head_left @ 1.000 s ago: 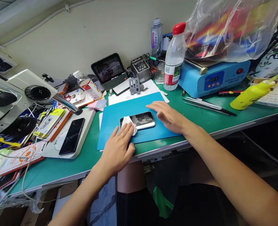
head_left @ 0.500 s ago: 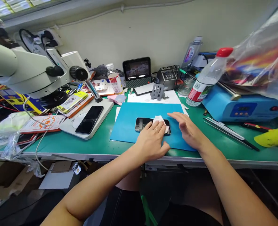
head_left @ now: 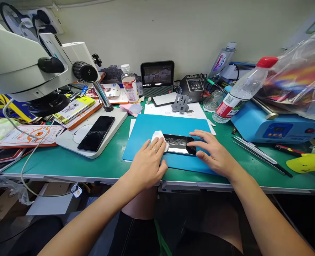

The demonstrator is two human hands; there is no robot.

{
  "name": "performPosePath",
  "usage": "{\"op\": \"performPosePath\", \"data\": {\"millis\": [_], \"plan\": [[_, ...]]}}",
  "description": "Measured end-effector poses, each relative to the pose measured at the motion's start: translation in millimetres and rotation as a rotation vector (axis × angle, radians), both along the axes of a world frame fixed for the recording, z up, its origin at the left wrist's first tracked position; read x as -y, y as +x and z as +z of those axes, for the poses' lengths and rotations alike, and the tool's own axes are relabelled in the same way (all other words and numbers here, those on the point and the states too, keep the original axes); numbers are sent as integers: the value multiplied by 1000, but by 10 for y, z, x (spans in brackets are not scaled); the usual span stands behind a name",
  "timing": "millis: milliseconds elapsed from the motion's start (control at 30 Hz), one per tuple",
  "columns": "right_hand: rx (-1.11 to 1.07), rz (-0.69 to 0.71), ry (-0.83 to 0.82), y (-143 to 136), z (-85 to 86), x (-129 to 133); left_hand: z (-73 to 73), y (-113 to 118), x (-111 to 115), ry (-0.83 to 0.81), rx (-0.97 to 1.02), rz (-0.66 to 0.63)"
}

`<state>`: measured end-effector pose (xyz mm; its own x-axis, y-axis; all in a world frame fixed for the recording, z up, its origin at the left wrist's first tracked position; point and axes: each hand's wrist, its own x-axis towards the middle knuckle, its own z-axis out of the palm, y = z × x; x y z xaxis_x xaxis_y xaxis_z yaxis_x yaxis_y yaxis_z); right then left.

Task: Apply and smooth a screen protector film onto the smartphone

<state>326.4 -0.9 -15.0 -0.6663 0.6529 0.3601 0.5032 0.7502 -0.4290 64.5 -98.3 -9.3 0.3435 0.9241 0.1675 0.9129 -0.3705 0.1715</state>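
A dark phone [head_left: 178, 144] with streaky reflections on its screen lies flat on the blue mat [head_left: 144, 124]. My left hand [head_left: 150, 161], a ring on one finger, presses a white wipe [head_left: 158, 135] down over the phone's left end. Its fingers lie flat and close together on the wipe, with the thumb apart. At the phone's right end is my right hand [head_left: 213, 153], its fingers spread and curved, the fingertips at the edge and corner of the phone. It does not grip anything that I can see.
A second phone [head_left: 96, 133] lies on the microscope base [head_left: 117, 122] at left. Behind the mat stand a small screen [head_left: 157, 76] and a grey stand [head_left: 180, 103]. To the right are a red-capped bottle [head_left: 240, 94], tweezers [head_left: 259, 151] and a blue machine [head_left: 282, 122].
My left hand has slid the wipe leftward, from the phone's right part to its left end. My right hand has come down to the phone's right end. The camera view has shifted slightly.
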Motion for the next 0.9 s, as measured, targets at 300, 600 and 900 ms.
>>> {"op": "performPosePath", "data": {"millis": [300, 600, 900], "plan": [[40, 23, 40, -16, -11, -2, -28, -12, 4, -12, 30, 1], [62, 32, 84, -18, -50, -13, -36, -4, -9, -7, 45, -10], [111, 43, 79, -27, -65, -21, -70, 73, -24, -5, 21, -22]]}}
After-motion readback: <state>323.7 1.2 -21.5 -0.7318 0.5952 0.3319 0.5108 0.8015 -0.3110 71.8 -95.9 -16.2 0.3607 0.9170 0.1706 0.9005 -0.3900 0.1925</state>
